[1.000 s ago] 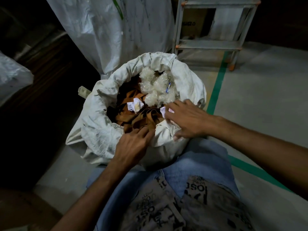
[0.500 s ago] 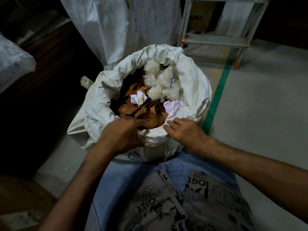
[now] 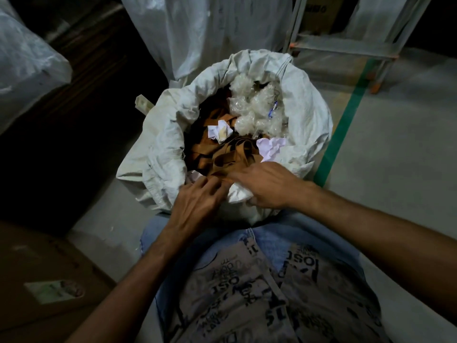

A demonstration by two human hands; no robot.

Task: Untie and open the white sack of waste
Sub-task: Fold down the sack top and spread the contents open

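The white woven sack [image 3: 163, 149] stands on the floor in front of my knees, its mouth wide and its rim rolled outward. Inside lie brown leather strips [image 3: 230, 157], clumps of clear plastic wrap [image 3: 254, 112] and crumpled white paper [image 3: 220, 131]. My left hand [image 3: 197, 204] rests on the near rim, fingers pinched on the sack's edge. My right hand [image 3: 267, 186] sits just to its right, gripping the folded white rim beside the strips. Both hands nearly touch each other.
A taller white sack [image 3: 205, 33] leans behind the open one. A metal stepladder [image 3: 346, 45] stands at the back right, by a green floor line [image 3: 341, 125]. A cardboard box [image 3: 44, 276] lies at the lower left, another pale bag [image 3: 27, 60] at the far left.
My right hand moved left along the near rim and closed on it, ending next to my left hand. The view shifted slightly downward and closer to the sack.
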